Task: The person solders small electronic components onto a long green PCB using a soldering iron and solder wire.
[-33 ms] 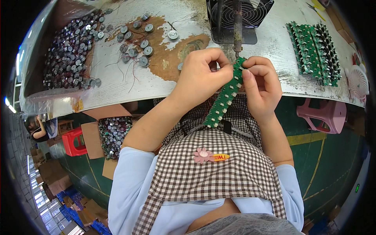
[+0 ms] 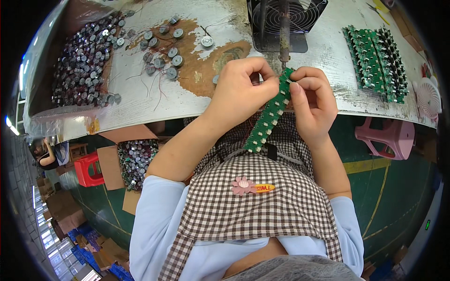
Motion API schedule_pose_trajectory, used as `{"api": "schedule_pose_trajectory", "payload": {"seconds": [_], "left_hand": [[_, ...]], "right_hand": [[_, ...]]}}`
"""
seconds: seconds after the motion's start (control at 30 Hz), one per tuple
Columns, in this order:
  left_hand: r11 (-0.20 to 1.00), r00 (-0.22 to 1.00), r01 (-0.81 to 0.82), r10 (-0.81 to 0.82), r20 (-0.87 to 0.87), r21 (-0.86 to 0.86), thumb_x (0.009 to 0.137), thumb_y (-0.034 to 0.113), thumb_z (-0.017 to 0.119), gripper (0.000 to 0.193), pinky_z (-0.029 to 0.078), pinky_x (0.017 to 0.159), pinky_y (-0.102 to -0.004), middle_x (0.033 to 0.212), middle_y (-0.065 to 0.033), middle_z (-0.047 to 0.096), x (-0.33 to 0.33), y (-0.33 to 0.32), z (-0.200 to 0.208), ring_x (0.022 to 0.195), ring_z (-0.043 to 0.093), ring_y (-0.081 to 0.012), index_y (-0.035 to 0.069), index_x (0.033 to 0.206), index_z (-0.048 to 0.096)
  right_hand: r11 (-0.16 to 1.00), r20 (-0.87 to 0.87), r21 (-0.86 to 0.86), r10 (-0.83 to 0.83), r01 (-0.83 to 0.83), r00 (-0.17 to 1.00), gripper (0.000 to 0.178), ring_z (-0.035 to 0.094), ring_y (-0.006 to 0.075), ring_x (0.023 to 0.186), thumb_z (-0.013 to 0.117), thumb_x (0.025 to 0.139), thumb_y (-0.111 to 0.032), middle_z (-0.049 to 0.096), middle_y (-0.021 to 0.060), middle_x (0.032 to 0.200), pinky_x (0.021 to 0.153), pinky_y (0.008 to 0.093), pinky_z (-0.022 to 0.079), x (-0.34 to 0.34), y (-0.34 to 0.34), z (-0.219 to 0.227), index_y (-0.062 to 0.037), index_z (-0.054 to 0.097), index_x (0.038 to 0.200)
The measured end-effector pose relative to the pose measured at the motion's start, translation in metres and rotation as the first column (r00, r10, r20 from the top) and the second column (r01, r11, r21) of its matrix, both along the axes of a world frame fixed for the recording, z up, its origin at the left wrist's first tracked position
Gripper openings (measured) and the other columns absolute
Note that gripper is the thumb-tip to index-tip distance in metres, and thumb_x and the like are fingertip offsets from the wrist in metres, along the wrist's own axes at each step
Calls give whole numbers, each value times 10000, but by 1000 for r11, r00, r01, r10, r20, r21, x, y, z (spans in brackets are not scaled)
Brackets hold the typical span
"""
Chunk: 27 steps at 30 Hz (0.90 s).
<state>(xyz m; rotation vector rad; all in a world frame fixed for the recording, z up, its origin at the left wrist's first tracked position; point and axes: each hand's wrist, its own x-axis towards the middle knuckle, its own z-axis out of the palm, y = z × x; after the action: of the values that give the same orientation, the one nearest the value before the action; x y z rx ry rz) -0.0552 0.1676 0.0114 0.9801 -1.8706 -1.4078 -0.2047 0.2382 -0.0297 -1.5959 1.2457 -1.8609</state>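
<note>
A long green circuit board strip (image 2: 268, 116) with small white connectors slants from the table's front edge down over my apron. My right hand (image 2: 315, 100) pinches its upper end between thumb and fingers. At the board's left side my left hand (image 2: 246, 89) is closed in a pinch; what its fingertips hold is too small to tell. Straight above the strip's top end points a soldering iron (image 2: 284, 40), its tip close to the board. Whether they touch is unclear.
Small round motors (image 2: 177, 61) with red wires lie left on the worn table, beside a big pile of motors (image 2: 84, 65). A black fan (image 2: 293, 18) stands behind the iron. Stacked green boards (image 2: 375, 63) sit at the right. Below are a pink stool (image 2: 389, 136) and a carton (image 2: 111, 168).
</note>
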Motion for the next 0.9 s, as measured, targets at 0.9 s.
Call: {"api": "schedule_pose_trajectory", "payload": {"seconds": [0.9], "left_hand": [[992, 998, -8, -1, -70, -124, 775, 22, 637, 49, 409, 529, -173, 711, 16, 606, -2, -2, -2, 607, 523, -23, -21, 795, 626]], "right_hand": [[999, -73, -35, -42, 40, 996, 64, 559, 76, 633, 604, 836, 57, 588, 115, 933, 533, 182, 468, 1, -5, 4, 43, 542, 846]]}}
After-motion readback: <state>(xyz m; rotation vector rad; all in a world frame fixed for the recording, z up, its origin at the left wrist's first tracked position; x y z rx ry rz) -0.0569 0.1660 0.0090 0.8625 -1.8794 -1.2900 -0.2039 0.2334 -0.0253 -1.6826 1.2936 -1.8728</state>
